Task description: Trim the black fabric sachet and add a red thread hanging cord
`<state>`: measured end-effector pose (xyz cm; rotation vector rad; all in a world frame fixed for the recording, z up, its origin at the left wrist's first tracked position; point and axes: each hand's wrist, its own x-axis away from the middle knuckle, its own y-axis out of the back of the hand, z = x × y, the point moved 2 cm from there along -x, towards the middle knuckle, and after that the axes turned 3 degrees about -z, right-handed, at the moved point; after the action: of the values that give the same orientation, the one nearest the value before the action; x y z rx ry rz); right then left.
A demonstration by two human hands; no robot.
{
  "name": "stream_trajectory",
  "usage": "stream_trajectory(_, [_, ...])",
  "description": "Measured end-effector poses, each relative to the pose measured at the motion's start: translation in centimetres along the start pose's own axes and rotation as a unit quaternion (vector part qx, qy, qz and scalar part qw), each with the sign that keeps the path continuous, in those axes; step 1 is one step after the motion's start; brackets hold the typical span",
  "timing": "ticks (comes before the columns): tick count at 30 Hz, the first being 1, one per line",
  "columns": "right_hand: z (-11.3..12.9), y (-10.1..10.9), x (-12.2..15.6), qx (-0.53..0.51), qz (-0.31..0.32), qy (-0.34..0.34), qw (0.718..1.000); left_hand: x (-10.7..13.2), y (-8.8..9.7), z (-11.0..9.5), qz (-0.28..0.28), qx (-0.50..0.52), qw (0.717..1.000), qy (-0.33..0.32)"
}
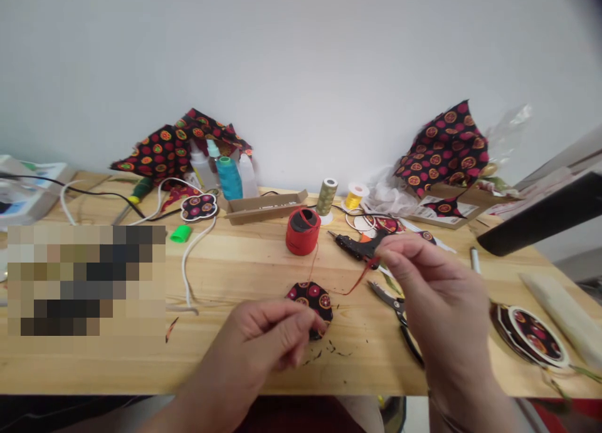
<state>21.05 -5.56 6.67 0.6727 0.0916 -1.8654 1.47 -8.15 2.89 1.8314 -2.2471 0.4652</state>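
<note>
The right hand (423, 276) is pinching a length of red cord (362, 279), with its thumb and fingertips clamped together on it above the table, while the left hand (263, 339) is curling over a fabric-covered disc (314, 298). The disc, black with red and orange circles, is sitting on the wooden table (235, 370) directly in front of the person. The left fingers are touching its edge, but I cannot tell whether they are gripping it or only pressing it down (the hand is hiding part of the disc). The cord is running from the disc's edge up to the right fingers, and a thin red strand is rising from the disc toward a red spool (303, 231) standing nearby. A hot glue gun (360, 246) is lying just beyond the right hand, and a pair of pliers (395, 304) is lying beneath it. Farther right, a second disc with a white rim (529, 336) is resting on the table, while a teal thread spool (229, 178) and matching printed fabric (162, 151) are sitting along the back.
</note>
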Motion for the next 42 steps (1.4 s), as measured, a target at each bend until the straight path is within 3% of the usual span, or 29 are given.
stream_trajectory(3, [0.4,-1.3,0.6,0.035,0.050,0.049,0.997,0.5,-1.3,0.3,0.129,0.126,0.979,0.100])
stream_trajectory(6, [1.0,-2.4,1.7,0.052,0.104,0.091,0.989,0.5,-1.9,0.6,0.155,0.208,0.957,0.128])
stream_trajectory(15, [1.8,-3.1,4.8,0.114,0.173,0.223,0.953,-0.9,-1.1,1.4,0.104,0.303,0.937,0.139])
stream_trajectory(24, [0.0,-4.0,6.9,0.134,0.261,0.299,0.908,-1.7,-0.4,1.5,0.026,0.246,0.963,0.108])
stream_trajectory(30, [-1.0,-4.5,7.9,0.033,0.329,0.271,0.904,-2.0,-0.1,1.3,-0.003,0.218,0.972,0.085])
stream_trajectory(36, [-0.9,-4.3,8.2,-0.014,0.465,0.225,0.856,-2.2,0.2,1.4,0.003,0.214,0.974,0.078])
stream_trajectory(42, [-1.0,-4.3,8.1,-0.046,0.499,0.208,0.840,-2.3,0.3,1.5,0.002,0.211,0.974,0.082])
